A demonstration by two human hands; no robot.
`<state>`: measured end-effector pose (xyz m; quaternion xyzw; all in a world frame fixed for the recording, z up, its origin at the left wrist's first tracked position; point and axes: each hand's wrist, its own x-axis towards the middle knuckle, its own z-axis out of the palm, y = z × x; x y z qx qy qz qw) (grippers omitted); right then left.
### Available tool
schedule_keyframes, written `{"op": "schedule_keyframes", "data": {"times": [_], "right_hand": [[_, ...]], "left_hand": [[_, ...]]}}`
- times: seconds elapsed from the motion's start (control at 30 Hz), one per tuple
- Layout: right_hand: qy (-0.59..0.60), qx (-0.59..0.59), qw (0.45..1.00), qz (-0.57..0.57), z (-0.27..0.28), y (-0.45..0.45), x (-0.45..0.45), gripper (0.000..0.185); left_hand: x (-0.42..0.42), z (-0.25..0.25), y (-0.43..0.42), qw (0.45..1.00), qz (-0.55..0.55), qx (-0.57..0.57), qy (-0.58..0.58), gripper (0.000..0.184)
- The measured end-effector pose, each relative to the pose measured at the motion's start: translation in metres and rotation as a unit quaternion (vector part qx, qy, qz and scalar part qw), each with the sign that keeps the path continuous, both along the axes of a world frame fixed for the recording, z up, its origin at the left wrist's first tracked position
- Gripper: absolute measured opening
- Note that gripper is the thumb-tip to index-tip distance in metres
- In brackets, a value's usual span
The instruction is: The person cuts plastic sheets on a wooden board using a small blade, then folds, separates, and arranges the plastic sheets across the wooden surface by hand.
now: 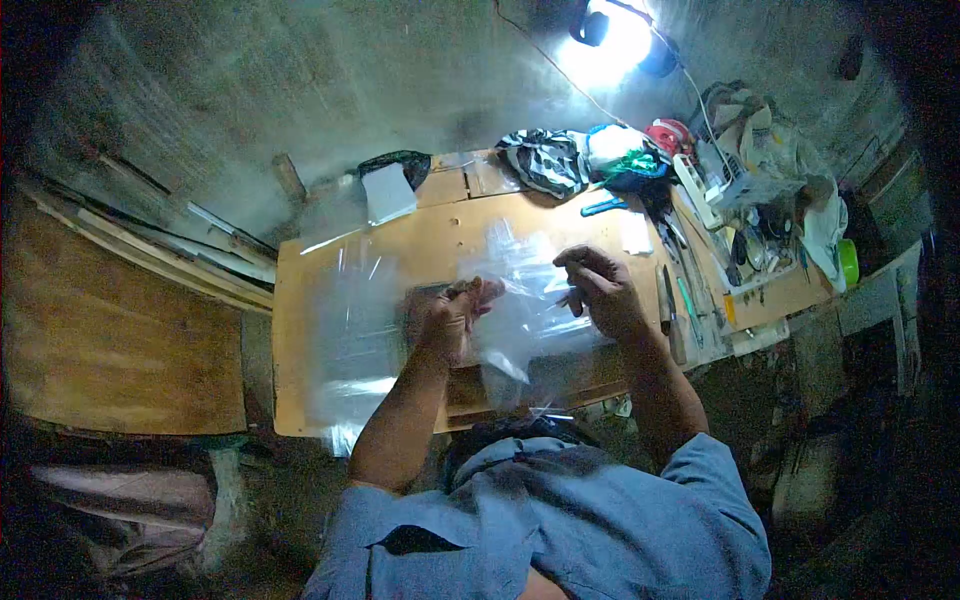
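Observation:
My left hand (455,315) is above the middle of the wooden table (430,225), fingers closed in a pinch on clear plastic film (508,365). The film's lower end hangs toward the table's front edge, and its full outline is blurred. To the right, my right hand (603,290) is raised with fingers bent and the thumb apart from them; nothing plain shows between them. Shiny clear plastic (515,250) lies behind and between both hands. A stack of clear plastic sheets or bags (355,335) covers the table's left part, with one end hanging over the front edge.
A white box-like item (388,193) and a zebra-striped cloth or bag (545,160) sit along the back. Knives and other tools (667,300) lie at the right. Farther right is a cluttered shelf with a green cup (848,262). A bright lamp (610,45) hangs above.

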<state>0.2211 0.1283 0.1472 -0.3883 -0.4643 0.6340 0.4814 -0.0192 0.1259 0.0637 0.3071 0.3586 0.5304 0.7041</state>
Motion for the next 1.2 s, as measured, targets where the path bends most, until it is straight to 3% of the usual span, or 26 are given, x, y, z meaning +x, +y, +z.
{"op": "schedule_keyframes", "data": {"times": [0.07, 0.17, 0.3, 0.37, 0.4, 0.47, 0.53, 0.67, 0.7, 0.8, 0.83, 0.87, 0.93, 1.0, 1.1, 1.13, 1.2], "right_hand": [[-0.024, 0.010, 1.000, 0.010, 0.001, 0.002, 0.004, 0.018], [-0.083, 0.033, 0.993, -0.078, 0.019, 0.001, 0.010, 0.020], [-0.060, 0.081, 0.986, -0.131, 0.008, 0.009, 0.017, 0.024], [0.013, 0.157, 0.984, -0.079, -0.002, 0.012, 0.015, 0.046], [0.013, 0.158, 0.984, -0.079, -0.004, 0.012, 0.015, 0.046], [0.038, 0.073, 0.996, 0.020, -0.009, 0.007, 0.013, 0.046], [0.080, -0.006, 0.994, 0.078, -0.023, 0.005, 0.015, 0.046], [-0.086, -0.070, 0.993, 0.040, -0.066, -0.003, 0.013, 0.043], [-0.128, -0.097, 0.987, 0.028, -0.071, -0.008, 0.013, 0.041], [-0.152, -0.151, 0.977, -0.005, -0.103, -0.017, 0.013, 0.041], [-0.198, -0.168, 0.966, -0.013, -0.107, -0.018, 0.013, 0.042], [-0.243, -0.185, 0.952, -0.020, -0.113, -0.019, 0.012, 0.043], [-0.282, -0.129, 0.951, -0.012, -0.150, -0.016, 0.021, 0.043], [-0.278, -0.082, 0.956, -0.041, -0.163, -0.017, 0.024, 0.044], [-0.278, -0.090, 0.954, -0.067, -0.122, -0.007, 0.012, 0.047], [-0.212, 0.025, 0.972, -0.095, -0.116, 0.003, 0.006, 0.048], [-0.134, 0.018, 0.982, -0.133, -0.078, 0.003, -0.003, 0.048]], "left_hand": [[0.002, 0.008, -0.002, 0.996, 0.055, 0.064, 0.025, 0.031], [-0.005, 0.028, 0.002, 0.996, 0.075, 0.047, 0.030, 0.037], [-0.005, 0.052, 0.006, 0.994, 0.047, 0.083, 0.046, 0.039], [0.002, 0.063, 0.009, 0.993, 0.062, 0.066, 0.071, 0.043], [0.004, 0.062, 0.011, 0.993, 0.062, 0.068, 0.070, 0.043], [0.006, 0.053, 0.018, 0.976, 0.093, 0.092, 0.174, 0.047], [0.004, 0.037, 0.022, 0.978, 0.097, 0.058, 0.176, 0.047], [0.000, -0.008, 0.012, 0.979, 0.084, -0.049, 0.179, 0.051], [-0.005, 0.003, 0.002, 0.984, 0.017, -0.074, 0.161, 0.063], [-0.003, -0.055, -0.011, 0.974, 0.013, -0.013, 0.225, 0.076], [0.001, -0.061, -0.014, 0.981, 0.040, -0.089, 0.166, 0.079], [0.000, -0.066, -0.015, 0.981, 0.041, -0.089, 0.166, 0.079], [-0.001, -0.071, -0.018, 0.969, 0.015, -0.095, 0.229, 0.077], [-0.001, -0.083, -0.012, 0.971, 0.034, -0.092, 0.217, 0.076], [0.000, -0.077, 0.009, 0.975, 0.083, -0.045, 0.202, 0.073], [0.002, -0.064, 0.017, 0.973, 0.114, 0.000, 0.198, 0.071], [0.001, -0.019, 0.019, 0.963, 0.133, 0.043, 0.231, 0.070]]}}
